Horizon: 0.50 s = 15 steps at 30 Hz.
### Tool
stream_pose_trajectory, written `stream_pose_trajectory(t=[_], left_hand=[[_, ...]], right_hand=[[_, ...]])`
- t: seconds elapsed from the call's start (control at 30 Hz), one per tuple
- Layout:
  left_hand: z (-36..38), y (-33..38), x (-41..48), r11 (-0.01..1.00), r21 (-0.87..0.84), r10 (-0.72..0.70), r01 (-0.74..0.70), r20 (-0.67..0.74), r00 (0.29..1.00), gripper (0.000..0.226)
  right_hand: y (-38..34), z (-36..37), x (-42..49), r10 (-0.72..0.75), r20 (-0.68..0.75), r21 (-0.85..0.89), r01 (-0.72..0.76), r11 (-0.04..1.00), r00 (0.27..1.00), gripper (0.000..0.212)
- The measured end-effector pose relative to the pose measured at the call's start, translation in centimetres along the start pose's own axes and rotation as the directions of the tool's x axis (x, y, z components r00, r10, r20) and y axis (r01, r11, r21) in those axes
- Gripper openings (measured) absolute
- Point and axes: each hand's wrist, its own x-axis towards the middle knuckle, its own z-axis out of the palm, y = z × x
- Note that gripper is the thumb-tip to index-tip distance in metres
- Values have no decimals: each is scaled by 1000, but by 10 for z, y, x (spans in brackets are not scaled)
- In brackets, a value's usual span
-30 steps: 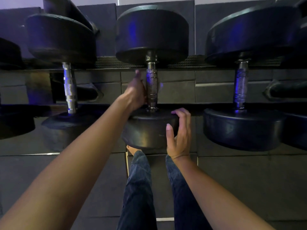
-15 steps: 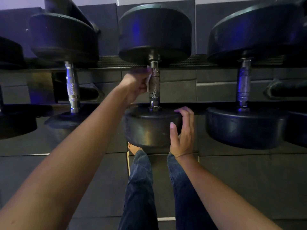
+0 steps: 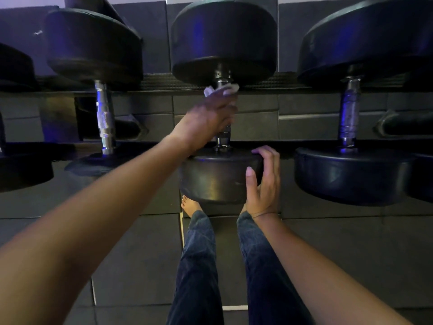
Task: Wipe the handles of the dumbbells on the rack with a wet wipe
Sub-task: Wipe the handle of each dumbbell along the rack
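Left grip (image 3: 210, 116) with wipe (image 3: 221, 89) higher up handle (image 3: 222, 139) | right grip (image 3: 264, 184) holds dumbbell (image 3: 210, 179)

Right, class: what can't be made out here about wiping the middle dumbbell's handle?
All in the head view:
- Most of the middle handle: covered by the left hand.
- The wet wipe: only white scraps show above the blurred hand; the rest is inside the grip.
- The far-left dumbbell: cut off by the left edge.
- The near head, right edge: covered by the right hand.

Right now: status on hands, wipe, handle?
Left hand grips wet wipe around middle dumbbell's handle. Right hand holds its near head. Nothing blocking.
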Motion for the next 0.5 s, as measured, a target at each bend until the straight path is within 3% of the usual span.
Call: stream_pose_trajectory(t=[0.07, 0.13, 0.17, 0.3, 0.43, 0.5], left_hand=[[-2, -9, -7, 944, 148, 274, -293, 141, 951, 30], [-11, -15, -7, 843, 189, 447, -504, 276, 851, 36], [-16, -18, -2, 814, 233, 458, -532, 305, 835, 39], [-14, -19, 10, 859, 361, 259, -363, 305, 916, 41], [-10, -11, 2, 825, 237, 411, -514, 373, 832, 41], [-16, -17, 8, 869, 242, 361, -431, 286, 888, 43]], right_hand=[[0, 0, 0, -2, -2, 1, 2, 1000, 1000, 65], [-1, -1, 0, 0, 1, -7, 0, 1000, 1000, 56], [-2, -1, 0, 1, 3, -9, -1, 1000, 1000, 53], [-3, -2, 0, 11, 3, -11, -11, 1000, 1000, 50], [-4, -2, 0, 11, -3, -4, -11, 1000, 1000, 50], [-4, -1, 0, 13, 8, -8, -13, 1000, 1000, 50]])
